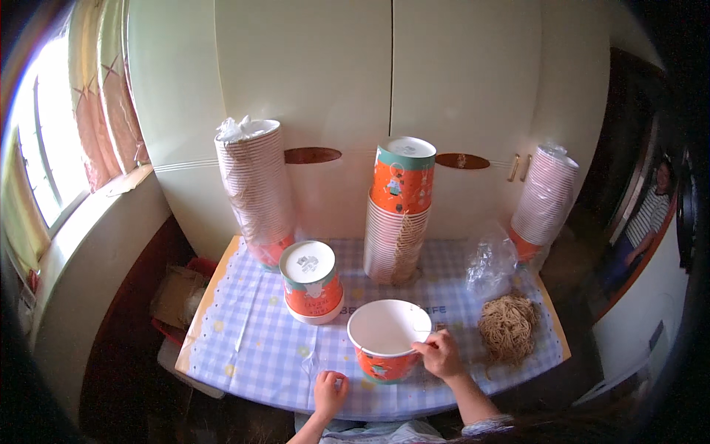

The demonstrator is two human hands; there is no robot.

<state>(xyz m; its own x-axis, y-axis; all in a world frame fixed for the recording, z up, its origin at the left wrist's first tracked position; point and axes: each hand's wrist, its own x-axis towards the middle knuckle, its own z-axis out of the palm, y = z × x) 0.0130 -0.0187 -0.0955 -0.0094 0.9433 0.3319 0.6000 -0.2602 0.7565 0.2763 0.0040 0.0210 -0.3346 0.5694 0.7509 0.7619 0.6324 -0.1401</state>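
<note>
An open white paper tub (377,365) with an orange printed outside and a green base stands upright at the table's near edge. At its right rim is my right hand (441,355), thumb and fingers closed on the edge. My left hand (330,393) lies by the near edge, left of the tub and apart from it; its fingers are curled in and nothing shows in them. Behind, to the left, one or more tubs (313,285) stand upside down. To the right of my right hand sits a heap of tan twine-like strands (509,328).
Tall tub stacks stand at the back left (254,189), centre (398,233) and right (546,198). A crumpled clear plastic bag (491,260) lies by the right stack. A blue checked cloth (255,344) covers the table. A person (651,211) is at the far right.
</note>
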